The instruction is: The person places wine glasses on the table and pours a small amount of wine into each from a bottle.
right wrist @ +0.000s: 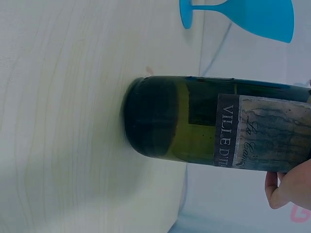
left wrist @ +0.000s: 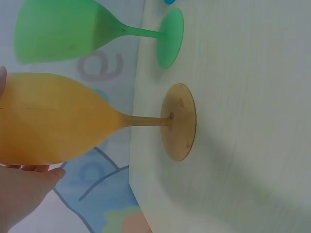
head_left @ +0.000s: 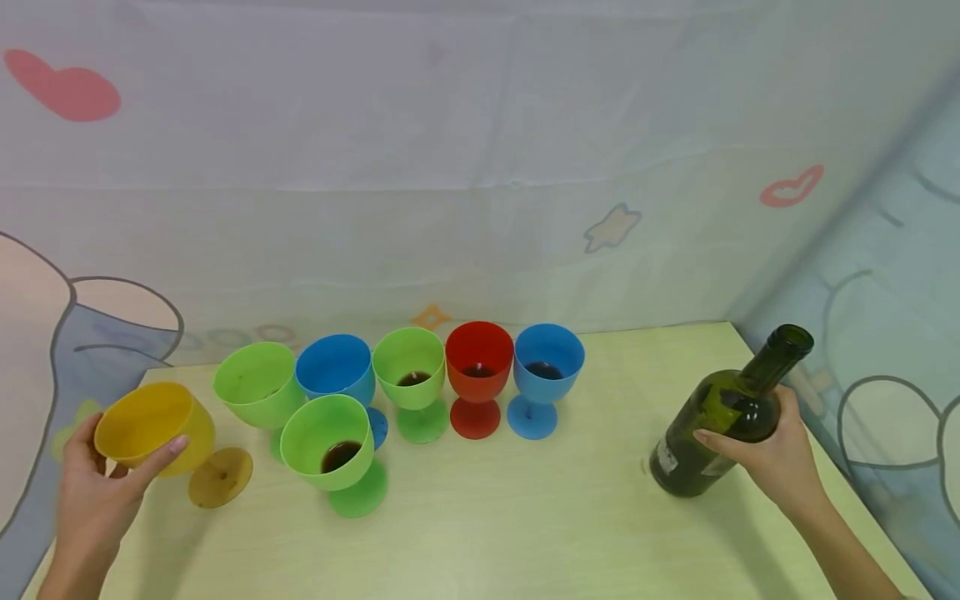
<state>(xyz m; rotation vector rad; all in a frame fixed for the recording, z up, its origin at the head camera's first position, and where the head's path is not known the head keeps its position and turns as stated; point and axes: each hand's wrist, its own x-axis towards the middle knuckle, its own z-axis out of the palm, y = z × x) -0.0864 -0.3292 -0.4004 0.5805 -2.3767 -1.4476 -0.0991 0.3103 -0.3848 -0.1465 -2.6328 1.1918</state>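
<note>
My left hand [head_left: 105, 496] holds a yellow goblet [head_left: 157, 425] by its bowl, thumb on the near side and fingers round the far side. In the left wrist view the yellow goblet [left wrist: 58, 119] has its round foot low at the tabletop, shadow beside it. On the right, my right hand [head_left: 783, 467] grips a dark green wine bottle [head_left: 693, 433] around its upper body, the uncorked neck tilting up and right. Dark liquid fills the bottom part of the wine bottle [right wrist: 150, 121] in the right wrist view, below a worn paper label [right wrist: 272, 131].
Along the back stand a green goblet [head_left: 255, 387], a blue goblet [head_left: 337, 367], another green goblet [head_left: 408, 367], a red goblet [head_left: 480, 367] and a second blue goblet [head_left: 547, 362]. A front green goblet [head_left: 330, 442] holds dark liquid. A patterned cloth [head_left: 450, 167] hangs behind the pale table [head_left: 525, 517].
</note>
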